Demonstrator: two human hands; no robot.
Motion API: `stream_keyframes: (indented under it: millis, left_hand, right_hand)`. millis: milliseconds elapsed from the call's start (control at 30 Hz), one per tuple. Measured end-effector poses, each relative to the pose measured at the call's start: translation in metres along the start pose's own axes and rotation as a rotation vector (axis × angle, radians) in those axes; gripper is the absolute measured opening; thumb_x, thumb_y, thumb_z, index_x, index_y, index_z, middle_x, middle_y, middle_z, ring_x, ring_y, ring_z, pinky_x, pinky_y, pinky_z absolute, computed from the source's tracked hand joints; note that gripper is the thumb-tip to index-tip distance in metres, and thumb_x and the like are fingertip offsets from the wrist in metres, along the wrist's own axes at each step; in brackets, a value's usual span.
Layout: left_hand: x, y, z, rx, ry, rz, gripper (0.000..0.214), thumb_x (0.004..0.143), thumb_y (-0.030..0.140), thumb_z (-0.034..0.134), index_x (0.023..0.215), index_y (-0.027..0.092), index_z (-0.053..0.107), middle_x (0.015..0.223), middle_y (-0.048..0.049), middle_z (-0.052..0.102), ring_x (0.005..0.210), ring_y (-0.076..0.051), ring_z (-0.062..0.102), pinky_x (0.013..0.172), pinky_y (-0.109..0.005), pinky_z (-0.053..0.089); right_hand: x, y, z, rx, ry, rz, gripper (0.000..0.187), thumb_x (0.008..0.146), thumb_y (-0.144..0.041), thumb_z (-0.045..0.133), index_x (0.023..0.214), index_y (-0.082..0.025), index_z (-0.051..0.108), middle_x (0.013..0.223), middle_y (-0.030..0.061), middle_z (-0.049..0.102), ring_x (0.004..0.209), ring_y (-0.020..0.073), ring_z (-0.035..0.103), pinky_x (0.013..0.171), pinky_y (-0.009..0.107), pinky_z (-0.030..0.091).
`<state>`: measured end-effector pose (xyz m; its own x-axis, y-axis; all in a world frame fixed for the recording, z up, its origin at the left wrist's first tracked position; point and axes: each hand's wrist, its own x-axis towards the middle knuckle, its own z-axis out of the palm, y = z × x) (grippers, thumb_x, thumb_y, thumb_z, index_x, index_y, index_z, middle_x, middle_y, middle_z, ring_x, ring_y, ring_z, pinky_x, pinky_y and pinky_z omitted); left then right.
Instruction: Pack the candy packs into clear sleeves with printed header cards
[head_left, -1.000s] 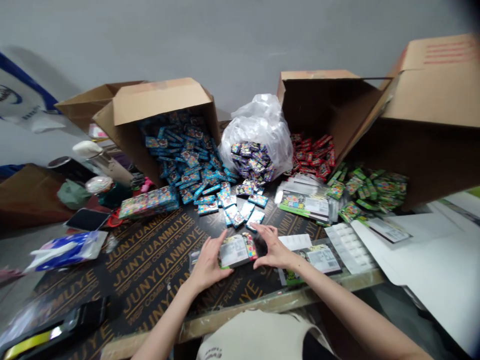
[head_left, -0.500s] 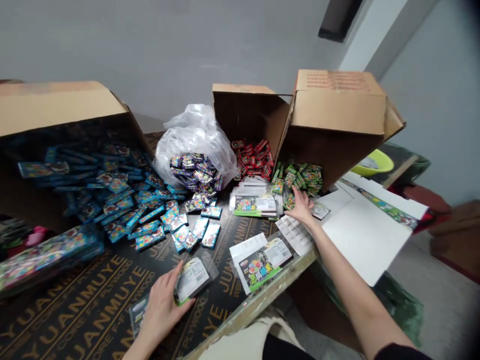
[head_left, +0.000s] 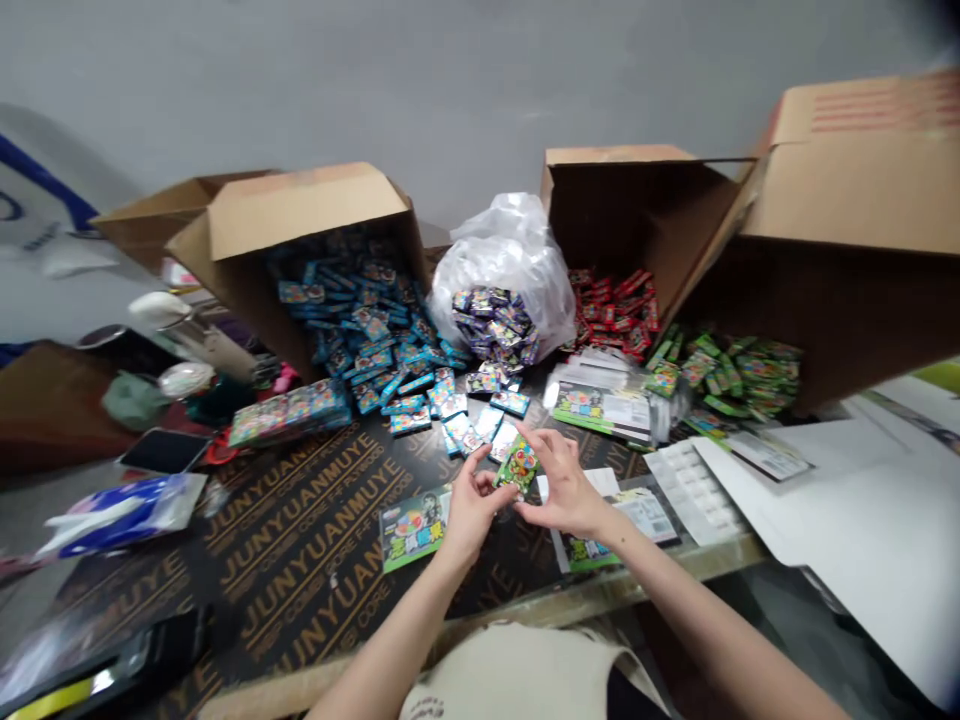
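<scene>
Both my hands hold one small green packet just above the dark printed board. My left hand pinches its lower left edge. My right hand grips its right side with curled fingers. A green printed card pack lies flat on the board just left of my left hand. Another card pack lies under my right wrist.
Tipped cardboard boxes spill blue packets, red packets and green packets. A clear bag holds purple packets. A stack of card packs, white trays and white sheets lie right. Clutter sits at the left edge.
My right hand came back from the green pile with a green packet. My left hand let go of the card pack and joined it on the packet. The view swung back left.
</scene>
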<state>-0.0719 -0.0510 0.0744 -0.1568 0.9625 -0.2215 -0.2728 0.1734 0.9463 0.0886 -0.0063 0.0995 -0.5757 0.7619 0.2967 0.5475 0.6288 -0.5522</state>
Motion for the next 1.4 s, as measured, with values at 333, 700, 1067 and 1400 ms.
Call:
stream_keyframes:
  millis: [333,700,1067,1400]
  left_hand:
    - [-0.001,0.009,-0.034,-0.154,0.087,-0.114,0.075,0.053,0.023,0.079,0.118,0.013,0.042,0.053,0.0053,0.057,0.050,-0.011,0.056,0.057,-0.023,0.044]
    - [-0.015,-0.008,-0.097,1.140,-0.153,0.315,0.103,0.044,0.037,0.079,0.134,0.024,0.030,0.118,-0.0106,0.050,0.111,-0.031,0.043,0.096,-0.048,0.028]
    - [-0.019,-0.011,-0.100,1.137,-0.162,0.355,0.102,0.053,0.029,0.071,0.139,0.022,0.017,0.112,-0.0083,0.049,0.104,-0.028,0.046,0.093,-0.044,0.033]
    - [-0.030,-0.011,-0.046,0.294,0.186,0.190,0.031,0.071,0.036,0.063,0.093,0.014,0.058,0.087,-0.0052,0.061,0.084,-0.019,0.056,0.080,-0.030,0.043]
  right_hand:
    - [-0.007,-0.018,0.017,0.044,-0.129,-0.165,0.091,0.056,-0.053,0.068,0.133,-0.021,0.030,0.130,0.0140,0.036,0.120,0.0315,0.033,0.097,0.047,0.020]
    - [-0.012,0.030,0.047,-0.049,-0.035,-0.038,0.068,0.062,-0.030,0.062,0.126,-0.024,0.038,0.119,0.0098,0.052,0.109,0.0281,0.046,0.098,0.048,0.015]
    - [0.001,0.042,0.054,0.494,-0.367,0.005,0.090,0.060,-0.036,0.071,0.136,-0.023,0.024,0.135,0.0131,0.039,0.126,0.0271,0.033,0.102,0.046,0.019]
    - [0.027,-0.047,0.056,1.114,0.189,0.478,0.041,0.079,-0.046,0.050,0.112,-0.022,0.050,0.109,0.0039,0.060,0.106,0.0213,0.052,0.089,0.035,0.043]
